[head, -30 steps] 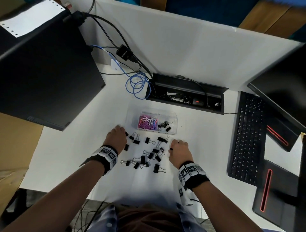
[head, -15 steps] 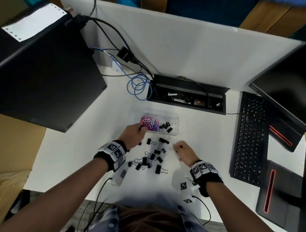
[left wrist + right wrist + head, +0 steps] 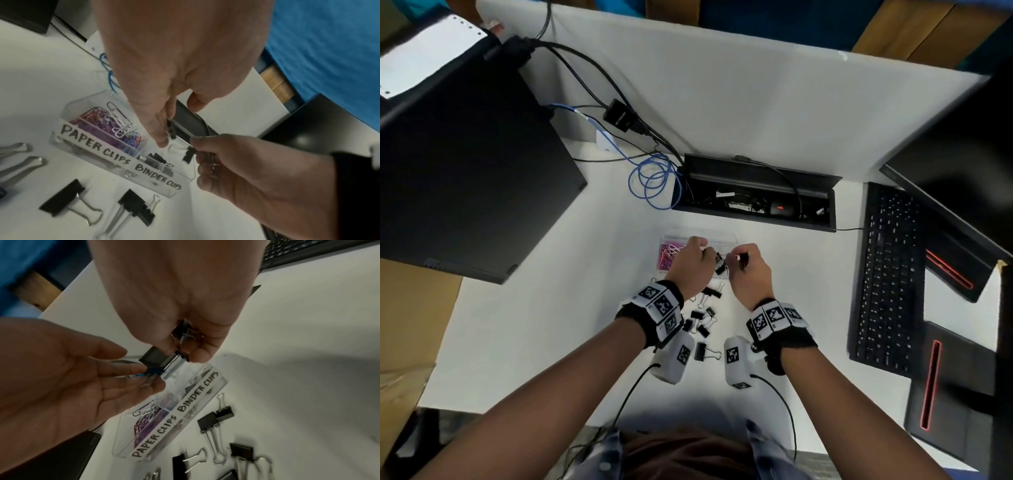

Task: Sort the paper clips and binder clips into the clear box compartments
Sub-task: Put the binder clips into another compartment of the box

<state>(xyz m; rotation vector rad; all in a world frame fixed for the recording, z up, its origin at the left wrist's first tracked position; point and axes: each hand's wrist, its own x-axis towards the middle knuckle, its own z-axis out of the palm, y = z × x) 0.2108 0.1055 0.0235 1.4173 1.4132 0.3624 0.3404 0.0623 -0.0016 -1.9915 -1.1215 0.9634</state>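
Note:
A clear box (image 3: 702, 236) labelled PAPER CLIPS and BINDER CLIPS (image 3: 96, 146) (image 3: 156, 438) sits mid-table. Coloured paper clips (image 3: 669, 255) (image 3: 107, 123) fill its left compartment; a few black binder clips (image 3: 156, 158) lie in the right one. Both hands hover over the right compartment. My left hand (image 3: 710, 255) (image 3: 176, 126) pinches a small dark binder clip (image 3: 171, 129) at its fingertips. Curled fingers of my right hand (image 3: 738, 257) (image 3: 185, 353) hold binder clips, one black one (image 3: 160, 358) sticking out. Several loose binder clips (image 3: 702, 322) (image 3: 207, 421) lie on the table nearer me.
A black computer case (image 3: 465, 171) stands at the left. Behind the box are an open cable tray (image 3: 753, 195) and a coiled blue cable (image 3: 654, 181). A keyboard (image 3: 890, 274) and a monitor (image 3: 962, 154) take up the right side.
Both hands have lifted from the pile of loose binder clips and moved forward, coming together over the box's binder clip compartment.

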